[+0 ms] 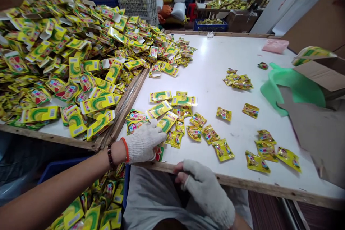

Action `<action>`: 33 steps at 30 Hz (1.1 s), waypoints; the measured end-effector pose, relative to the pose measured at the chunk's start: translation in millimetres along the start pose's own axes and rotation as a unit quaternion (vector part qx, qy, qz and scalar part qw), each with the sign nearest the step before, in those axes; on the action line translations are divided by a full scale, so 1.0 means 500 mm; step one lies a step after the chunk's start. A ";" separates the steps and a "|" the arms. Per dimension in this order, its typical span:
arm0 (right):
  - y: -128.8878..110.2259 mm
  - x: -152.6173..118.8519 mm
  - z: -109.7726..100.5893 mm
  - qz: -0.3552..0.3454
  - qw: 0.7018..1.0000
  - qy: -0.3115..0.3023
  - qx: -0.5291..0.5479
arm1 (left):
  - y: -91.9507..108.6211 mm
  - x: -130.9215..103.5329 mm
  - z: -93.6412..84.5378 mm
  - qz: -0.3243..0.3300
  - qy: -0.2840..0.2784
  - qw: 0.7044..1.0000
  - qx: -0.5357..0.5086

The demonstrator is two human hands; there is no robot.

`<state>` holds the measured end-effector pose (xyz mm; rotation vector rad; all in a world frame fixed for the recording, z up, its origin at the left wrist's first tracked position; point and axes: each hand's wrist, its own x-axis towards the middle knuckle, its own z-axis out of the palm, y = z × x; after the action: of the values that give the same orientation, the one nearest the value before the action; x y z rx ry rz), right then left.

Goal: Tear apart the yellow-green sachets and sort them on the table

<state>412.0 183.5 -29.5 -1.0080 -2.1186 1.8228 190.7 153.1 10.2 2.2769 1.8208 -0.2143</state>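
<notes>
My left hand (145,141), in a white knit glove with an orange cuff, is closed over a small candy box (159,153) at the table's near edge. Most of that box is hidden beneath the glove. Yellow-green boxes (159,109) lie just beyond its fingers. My right hand (206,190), in a white glove with bare fingertips, hovers by the table edge over my lap. Its fingers are loosely curled, with a gap at the tips and nothing visible between them. Small yellow candy packets (210,134) are scattered on the white tabletop (199,79) ahead of it.
A large heap of boxes (67,57) fills the left, behind a wooden rail (126,106). More packets (265,150) lie on the right, near a green plastic scoop (277,86) and cardboard (304,125). Below my left arm is a blue crate (56,167) holding boxes. Grey crates (137,1) are stacked behind.
</notes>
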 end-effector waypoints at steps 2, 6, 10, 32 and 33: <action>0.009 0.001 -0.034 0.021 0.999 0.039 0.009 | -0.001 0.003 -0.004 -0.036 -0.002 0.999 -0.034; 0.016 0.002 -0.066 -0.007 0.991 0.123 -0.055 | 0.015 0.008 0.000 -0.095 0.022 0.994 -0.044; 0.022 0.010 -0.067 -0.065 0.982 0.143 -0.109 | 0.024 0.006 0.014 -0.098 0.004 0.995 0.011; 0.062 0.044 -0.105 -0.168 0.951 0.249 -0.078 | 0.139 0.067 0.113 -0.090 0.270 0.826 -0.486; 0.054 0.043 -0.112 -0.163 0.955 0.231 -0.084 | 0.136 0.064 0.103 -0.072 0.266 0.837 -0.473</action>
<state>435.9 242.1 -47.4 -0.9354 -2.0149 1.1383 265.0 155.5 -42.1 1.5260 1.7019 1.1488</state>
